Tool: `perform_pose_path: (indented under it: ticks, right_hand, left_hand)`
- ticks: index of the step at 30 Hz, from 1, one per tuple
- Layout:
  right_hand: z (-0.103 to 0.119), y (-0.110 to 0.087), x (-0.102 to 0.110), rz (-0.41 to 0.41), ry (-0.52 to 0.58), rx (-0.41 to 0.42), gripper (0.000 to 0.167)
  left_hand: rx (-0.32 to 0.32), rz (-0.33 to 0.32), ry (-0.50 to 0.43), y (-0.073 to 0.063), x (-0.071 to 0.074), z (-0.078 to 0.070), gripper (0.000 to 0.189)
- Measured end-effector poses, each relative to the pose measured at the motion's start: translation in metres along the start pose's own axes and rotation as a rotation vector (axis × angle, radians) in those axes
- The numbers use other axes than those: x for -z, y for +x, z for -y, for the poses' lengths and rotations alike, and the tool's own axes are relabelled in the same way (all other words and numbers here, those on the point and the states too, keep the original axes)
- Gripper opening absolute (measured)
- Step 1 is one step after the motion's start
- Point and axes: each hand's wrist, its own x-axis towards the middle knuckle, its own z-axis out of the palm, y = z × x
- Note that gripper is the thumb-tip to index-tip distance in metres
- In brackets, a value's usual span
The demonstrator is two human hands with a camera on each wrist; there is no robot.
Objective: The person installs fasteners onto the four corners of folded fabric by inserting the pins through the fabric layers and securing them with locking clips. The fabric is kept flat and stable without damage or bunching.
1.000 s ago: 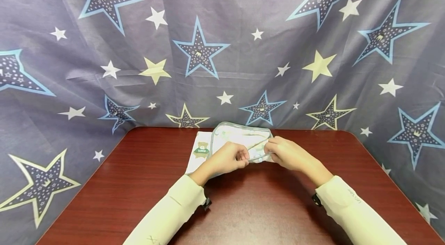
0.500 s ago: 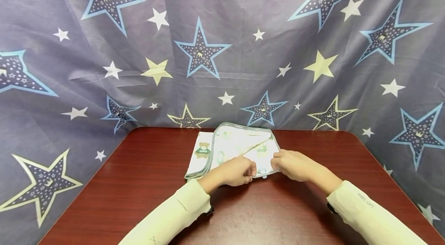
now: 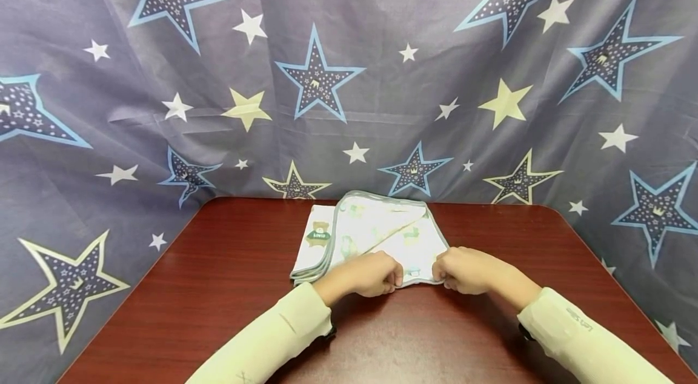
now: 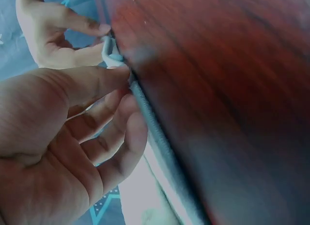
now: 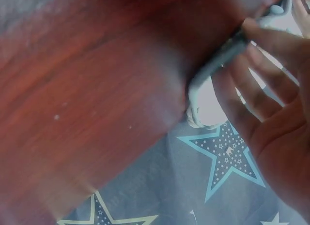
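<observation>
A folded white cloth (image 3: pixel 417 251) with grey-green edging and small coloured prints lies at the far side of the table. On its lower left layer a printed bear (image 3: pixel 319 234) shows. My left hand (image 3: pixel 373 275) pinches the cloth's near edge between thumb and fingers. At the near right corner my right hand (image 3: pixel 469 269) pinches the same cloth. The left wrist view shows the edging (image 4: pixel 157 128) running along the tabletop under my left fingers. In the right wrist view a rounded corner of the cloth (image 5: pixel 210 106) shows beyond my right fingers.
The dark red-brown table (image 3: pixel 229 263) extends to both sides and toward me. Behind its far edge hangs a grey-purple curtain (image 3: pixel 382 99) with printed stars. Both forearms wear pale sleeves (image 3: pixel 272 335).
Both hands have come nearer to me and down, drawing the cloth's near edge with them. The upper layer now lies flatter and wider. The right hand has also moved a little right.
</observation>
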Motion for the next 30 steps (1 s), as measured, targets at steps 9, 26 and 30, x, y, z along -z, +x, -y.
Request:
perform_pose_path:
  ticks: [9,26,30]
  right_hand:
    - [-0.009,0.008,0.008,0.014,0.021,0.000,0.023]
    - [-0.032,0.062,0.021,-0.192,-0.085,-0.015,0.006]
    - [-0.039,0.082,0.021,-0.214,-0.085,-0.027,0.008]
  left_hand:
    - [-0.016,-0.109,-0.106,-0.011,0.012,0.013,0.004]
    - [0.262,-0.490,-0.282,-0.025,0.040,0.091,0.005]
    - [0.332,-0.528,-0.300,-0.026,0.038,0.110,0.006]
